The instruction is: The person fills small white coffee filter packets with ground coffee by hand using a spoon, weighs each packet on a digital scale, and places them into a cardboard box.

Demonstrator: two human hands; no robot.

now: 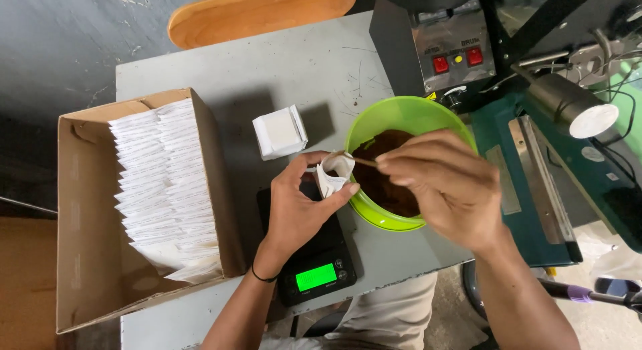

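My left hand (294, 203) pinching open small white sachet (334, 174), flimsy paper, hold by rim; right hand (445, 186) gripping thin stick (364, 161) over green bowl (401, 116).

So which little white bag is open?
The bag pinched in the left hand, held above the scale beside the green bowl. Its mouth gapes; the stack and the ones in the box lie flat.
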